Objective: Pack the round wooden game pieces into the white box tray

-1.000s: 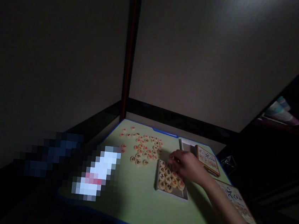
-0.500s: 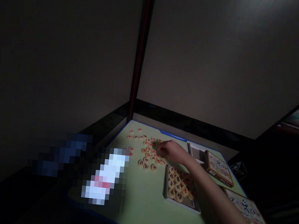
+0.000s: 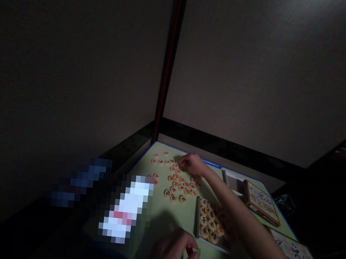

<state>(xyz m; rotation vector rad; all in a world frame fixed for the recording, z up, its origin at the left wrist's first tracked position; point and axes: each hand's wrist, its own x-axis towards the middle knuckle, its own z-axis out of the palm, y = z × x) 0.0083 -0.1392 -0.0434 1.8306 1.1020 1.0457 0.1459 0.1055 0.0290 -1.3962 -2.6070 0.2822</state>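
Note:
My right hand (image 3: pixel 191 163) reaches far across the pale green table (image 3: pixel 163 223) and rests, fingers curled, on the far edge of a scatter of round cream game pieces (image 3: pixel 176 181) marked in red and black. A shallow tray (image 3: pixel 210 225) nearer me holds several of the same pieces in rows, and my right forearm crosses above it. At the bottom edge my left hand (image 3: pixel 175 254) hovers over the table, thumb and forefinger pinched together; I cannot make out anything between them.
A small box with a printed lid (image 3: pixel 260 202) and an open white box (image 3: pixel 234 181) sit at the right. A printed board (image 3: pixel 300 258) lies at the near right corner. A blurred-out patch covers the table's left side. Walls and a dark post (image 3: pixel 168 63) stand behind.
My right hand has moved from the tray out to the far loose pieces. My left hand has come into view at the bottom. The camera has shifted left.

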